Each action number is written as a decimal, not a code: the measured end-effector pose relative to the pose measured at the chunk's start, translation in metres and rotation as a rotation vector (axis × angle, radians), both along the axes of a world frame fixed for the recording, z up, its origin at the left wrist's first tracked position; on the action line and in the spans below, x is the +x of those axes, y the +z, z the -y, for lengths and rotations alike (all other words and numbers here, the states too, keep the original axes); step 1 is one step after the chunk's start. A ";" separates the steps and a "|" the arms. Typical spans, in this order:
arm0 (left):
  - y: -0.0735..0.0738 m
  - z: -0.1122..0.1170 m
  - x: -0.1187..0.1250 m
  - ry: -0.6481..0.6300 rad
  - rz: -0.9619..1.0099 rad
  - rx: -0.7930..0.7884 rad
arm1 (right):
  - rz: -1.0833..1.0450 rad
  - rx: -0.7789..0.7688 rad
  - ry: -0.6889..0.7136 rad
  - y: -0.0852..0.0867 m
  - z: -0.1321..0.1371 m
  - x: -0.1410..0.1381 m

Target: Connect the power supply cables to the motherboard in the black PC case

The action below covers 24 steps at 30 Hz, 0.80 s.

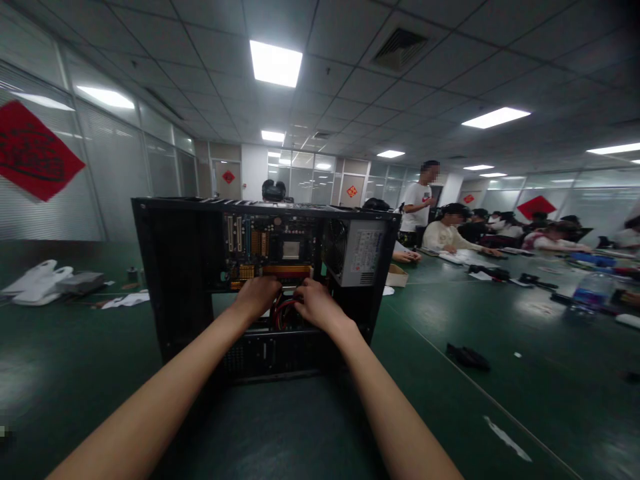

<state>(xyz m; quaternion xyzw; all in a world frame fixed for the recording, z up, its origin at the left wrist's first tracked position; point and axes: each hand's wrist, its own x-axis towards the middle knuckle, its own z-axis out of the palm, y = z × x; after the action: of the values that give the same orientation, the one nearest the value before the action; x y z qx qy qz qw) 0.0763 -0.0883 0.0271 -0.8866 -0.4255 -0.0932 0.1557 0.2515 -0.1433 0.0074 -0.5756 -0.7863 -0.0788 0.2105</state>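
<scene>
An open black computer case [175,208] stands on the table in front of me, its inside facing me. A motherboard [257,227] with a square processor [291,250] sits in its upper part. Just below the memory slots [287,271], my left hand [257,295] has its fingers curled in; what they grip is hidden. My right hand [320,305] is closed beside a bundle of red and black cables [284,315], fingertips at the cables; I cannot make out what they pinch. A grey power supply [361,253] fills the case's upper right.
White plastic bags [40,280] and a grey box [83,283] lie at the left. On the right of the green table [430,400] are a black object [467,357], a white strip [507,439] and a large plastic bottle [593,291]. Other people [453,230] sit farther back; one person [417,200] stands.
</scene>
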 end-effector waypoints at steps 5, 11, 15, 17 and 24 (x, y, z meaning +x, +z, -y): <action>0.001 0.001 -0.002 -0.012 0.019 -0.016 | 0.007 0.027 0.010 -0.003 -0.002 0.004; 0.000 -0.001 -0.004 -0.050 0.040 -0.009 | 0.124 0.045 0.056 0.002 -0.012 0.007; -0.001 -0.002 -0.004 -0.071 0.041 0.002 | 0.225 0.029 0.106 0.013 -0.023 0.007; -0.002 -0.002 -0.004 -0.081 0.045 0.000 | 0.261 0.022 0.113 0.015 -0.026 0.008; -0.001 -0.001 -0.002 -0.059 0.038 -0.034 | 0.335 0.000 0.060 0.012 -0.023 0.007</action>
<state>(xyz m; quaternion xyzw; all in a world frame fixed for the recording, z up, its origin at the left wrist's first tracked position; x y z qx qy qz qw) 0.0740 -0.0871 0.0260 -0.8993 -0.4035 -0.1075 0.1297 0.2584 -0.1207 0.0195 -0.5305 -0.8273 -0.1672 0.0787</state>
